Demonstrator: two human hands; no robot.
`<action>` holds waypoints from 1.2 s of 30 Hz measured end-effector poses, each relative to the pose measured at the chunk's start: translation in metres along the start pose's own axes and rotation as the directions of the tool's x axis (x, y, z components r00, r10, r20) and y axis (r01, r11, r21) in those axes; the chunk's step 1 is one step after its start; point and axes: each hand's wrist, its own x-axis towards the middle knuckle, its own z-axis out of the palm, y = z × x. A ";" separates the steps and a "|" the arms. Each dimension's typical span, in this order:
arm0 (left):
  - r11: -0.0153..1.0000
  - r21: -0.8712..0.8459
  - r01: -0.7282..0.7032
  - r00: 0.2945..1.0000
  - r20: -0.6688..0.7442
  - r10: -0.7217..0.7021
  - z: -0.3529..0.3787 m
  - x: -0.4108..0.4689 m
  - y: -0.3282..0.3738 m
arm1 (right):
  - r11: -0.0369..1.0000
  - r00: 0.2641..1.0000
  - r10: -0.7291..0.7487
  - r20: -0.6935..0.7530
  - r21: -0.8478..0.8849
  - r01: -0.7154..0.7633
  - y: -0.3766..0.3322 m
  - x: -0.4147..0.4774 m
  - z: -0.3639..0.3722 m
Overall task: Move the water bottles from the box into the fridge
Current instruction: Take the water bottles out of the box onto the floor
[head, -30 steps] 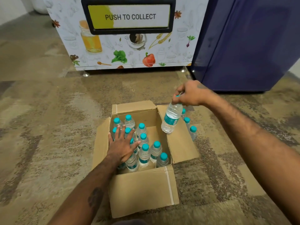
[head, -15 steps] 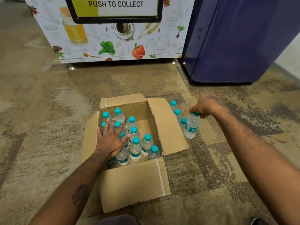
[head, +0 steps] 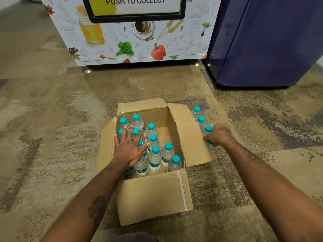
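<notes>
Right grip (head: 216, 137) clamps a water bottle (head: 210, 147) standing on the floor (head: 70, 119) at three o'clock of the cardboard box (head: 153, 194). Left grip (head: 130, 149) lies flat, fingers straight, on boxed bottles (head: 154, 158). Four are out, most are left inside, and the fridge (head: 271, 41) looks shut.

Even, soft indoor light from above; faint shadows under the box (head: 153, 194). Wide-angle bending at the edges, forearms slightly blurred, no strong glare.

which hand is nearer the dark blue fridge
Right. The right hand grips a teal-capped clear plastic bottle on the floor outside the brown cardboard box, on the side toward the dark blue fridge; the left hand rests on bottles inside the box, farther from it.
</notes>
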 end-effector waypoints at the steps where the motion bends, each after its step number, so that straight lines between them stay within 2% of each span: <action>1: 1.000 -0.003 -0.001 1.000 0.004 0.001 0.000 0.000 0.000 | 1.000 1.000 -0.003 0.001 -0.008 0.003 0.000 0.000 0.000; 3: 1.000 -0.010 -0.003 1.000 0.007 0.003 -0.001 -0.001 0.001 | 0.995 0.999 -0.029 -0.026 -0.101 0.027 -0.001 -0.004 -0.005; 5: 1.000 -0.011 -0.004 1.000 0.001 0.004 -0.001 -0.002 0.000 | 0.956 0.984 -0.113 -0.137 -0.285 0.070 -0.009 -0.013 -0.015; 7: 1.000 -0.008 -0.004 1.000 0.001 0.004 -0.001 -0.002 0.000 | 0.893 0.933 -0.262 -0.246 -0.430 0.137 -0.026 -0.029 -0.026; 8: 1.000 -0.006 -0.004 1.000 0.002 0.004 -0.001 -0.003 0.000 | 0.854 0.897 -0.359 -0.256 -0.477 0.206 -0.036 -0.037 -0.027; 9: 1.000 -0.003 -0.005 1.000 0.001 0.005 -0.001 -0.003 0.000 | 0.809 0.865 -0.453 -0.216 -0.508 0.296 -0.048 -0.045 -0.025; 11: 1.000 -0.003 -0.001 1.000 0.006 0.001 -0.001 -0.003 0.001 | 0.712 0.812 -0.583 -0.022 -0.496 0.497 -0.068 -0.064 -0.015; 13: 1.000 -0.005 0.005 1.000 0.009 -0.005 -0.002 -0.004 0.001 | 0.633 0.770 -0.613 0.179 -0.473 0.613 -0.081 -0.085 0.002; 16: 1.000 0.002 0.013 1.000 0.016 -0.013 -0.003 -0.006 0.003 | 0.513 0.732 -0.593 0.336 -0.544 0.664 -0.084 -0.107 0.025; 19: 1.000 0.005 0.020 0.999 0.032 -0.020 -0.005 -0.006 0.004 | 0.454 0.740 -0.569 0.359 -0.613 0.646 -0.082 -0.114 0.040; 22: 1.000 0.013 0.017 0.999 0.034 -0.017 -0.006 -0.004 0.007 | 0.478 0.746 -0.583 0.321 -0.608 0.635 -0.081 -0.113 0.046; 26: 1.000 0.007 0.019 0.999 0.029 -0.019 -0.004 -0.002 0.007 | 0.605 0.773 -0.558 0.301 -0.490 0.627 -0.080 -0.107 0.037; 30: 1.000 0.005 0.012 1.000 0.028 -0.012 -0.004 0.001 0.007 | 0.755 0.811 -0.541 0.221 -0.296 0.585 -0.079 -0.099 -0.004; 36: 1.000 0.007 0.016 1.000 0.021 -0.017 -0.004 -0.001 0.004 | 0.835 0.830 -0.544 0.128 -0.013 0.549 -0.070 -0.095 -0.092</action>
